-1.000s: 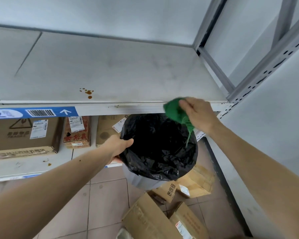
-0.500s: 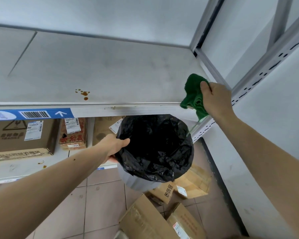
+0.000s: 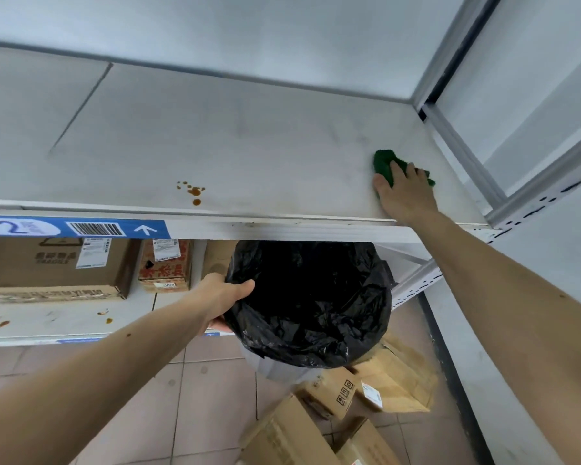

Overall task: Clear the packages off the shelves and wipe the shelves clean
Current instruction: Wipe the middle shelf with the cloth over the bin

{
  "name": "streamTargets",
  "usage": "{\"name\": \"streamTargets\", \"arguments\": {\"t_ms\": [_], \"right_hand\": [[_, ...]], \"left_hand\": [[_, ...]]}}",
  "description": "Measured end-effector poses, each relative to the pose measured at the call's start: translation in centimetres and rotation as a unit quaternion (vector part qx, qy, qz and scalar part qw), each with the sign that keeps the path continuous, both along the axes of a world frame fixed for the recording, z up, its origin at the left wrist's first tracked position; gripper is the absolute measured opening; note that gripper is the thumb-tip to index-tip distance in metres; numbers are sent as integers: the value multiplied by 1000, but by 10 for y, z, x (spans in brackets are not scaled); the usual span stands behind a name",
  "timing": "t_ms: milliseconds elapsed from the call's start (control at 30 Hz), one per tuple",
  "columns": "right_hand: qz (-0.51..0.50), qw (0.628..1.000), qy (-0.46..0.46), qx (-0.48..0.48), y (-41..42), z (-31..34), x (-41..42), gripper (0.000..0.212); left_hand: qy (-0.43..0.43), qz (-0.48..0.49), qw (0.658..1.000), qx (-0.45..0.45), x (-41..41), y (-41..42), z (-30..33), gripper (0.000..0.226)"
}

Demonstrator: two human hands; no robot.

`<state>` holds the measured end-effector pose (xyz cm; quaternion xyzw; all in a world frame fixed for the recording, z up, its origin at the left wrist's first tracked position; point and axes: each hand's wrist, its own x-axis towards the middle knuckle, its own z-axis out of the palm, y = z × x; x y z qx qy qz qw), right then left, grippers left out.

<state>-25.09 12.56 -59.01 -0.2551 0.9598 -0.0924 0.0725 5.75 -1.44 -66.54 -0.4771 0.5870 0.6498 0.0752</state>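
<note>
The upper white shelf [image 3: 242,152] is bare of packages and carries a cluster of brown stains [image 3: 192,192] near its front edge. My right hand [image 3: 405,193] presses a green cloth [image 3: 384,162] flat on the shelf's right end, close to the corner post. My left hand [image 3: 220,297] grips the rim of a bin lined with a black bag [image 3: 311,303], held just below the shelf's front edge. On the lower shelf [image 3: 57,318] stand cardboard packages [image 3: 52,266] and a smaller red-printed box [image 3: 165,265].
Several cardboard boxes [image 3: 363,394] lie on the tiled floor under the bin. The metal shelf upright [image 3: 544,193] and a white wall [image 3: 550,263] close off the right side. Brown spots [image 3: 4,323] mark the lower shelf. A blue barcode label [image 3: 81,228] runs along the upper shelf's edge.
My right hand lifted the green cloth from above the bin's mouth up onto the right end of the upper shelf and now presses it flat. The left hand keeps holding the bin.
</note>
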Motion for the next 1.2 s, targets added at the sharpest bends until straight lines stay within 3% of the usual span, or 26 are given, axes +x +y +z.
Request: {"name": "streamTargets", "arguments": {"t_ms": [233, 367, 567, 700, 833, 1000, 1200], "right_hand": [[205, 978, 4, 26, -128, 0, 90, 61], [365, 930, -17, 21, -180, 4, 161, 54], [520, 852, -68, 6, -168, 11, 184, 46], [554, 831, -44, -9, -120, 10, 173, 44], [478, 878, -20, -17, -60, 12, 133, 46], [242, 969, -38, 30, 9, 19, 56, 55], [-8, 996, -20, 86, 27, 14, -34, 82]], "left_hand": [[-10, 58, 998, -4, 47, -41, -1, 40], [-13, 78, 997, -14, 71, -58, 1, 38], [-24, 91, 995, -30, 102, -79, 4, 31], [-29, 83, 996, -32, 110, -86, 9, 30], [-25, 75, 997, -20, 104, -84, 11, 34], [-10, 68, 998, -10, 80, -68, 4, 36], [9, 53, 999, 7, 35, -46, -12, 43]]}}
